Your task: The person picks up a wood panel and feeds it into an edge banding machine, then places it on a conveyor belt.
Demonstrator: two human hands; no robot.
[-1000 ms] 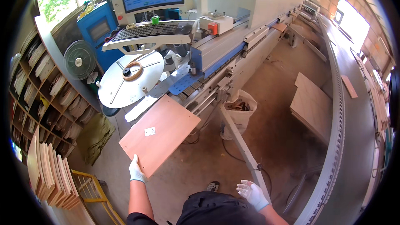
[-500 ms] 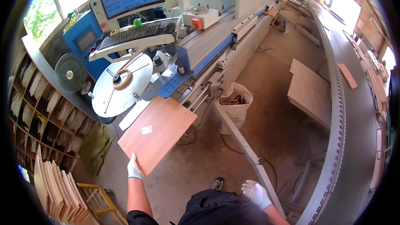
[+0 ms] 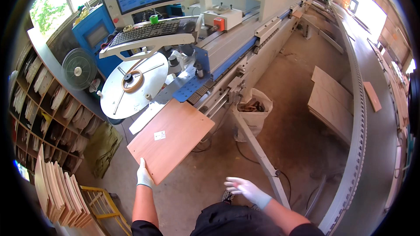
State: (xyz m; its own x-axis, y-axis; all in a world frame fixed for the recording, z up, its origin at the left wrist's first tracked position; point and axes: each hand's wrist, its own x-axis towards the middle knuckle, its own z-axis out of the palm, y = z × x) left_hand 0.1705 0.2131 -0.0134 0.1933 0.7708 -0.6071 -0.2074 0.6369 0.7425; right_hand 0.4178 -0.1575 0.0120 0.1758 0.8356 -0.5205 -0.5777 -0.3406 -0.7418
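Left hand (image 3: 144, 175), white glove, is gripping a flat rectangular reddish-brown wood-look panel (image 3: 179, 142) by its near-left edge, close to the near corner. Thumb is lying on top; the other fingers are hidden below. Panel is lying face up, a small white square label (image 3: 159, 135) showing on it. Its far end is sitting at the blue perforated metal plate (image 3: 190, 91) on the long grey machine (image 3: 236, 46); can't tell if they're touching. Right hand (image 3: 249, 191), also white-gloved, is hanging open in front of the person's body, well apart from the panel, fingers reaching left and a bit blurred. White sack of brown scraps (image 3: 250, 124) is standing right of the panel. Upright stack of pale wood boards (image 3: 61, 192) is leaning at lower left, beside a yellow metal frame (image 3: 105, 215).
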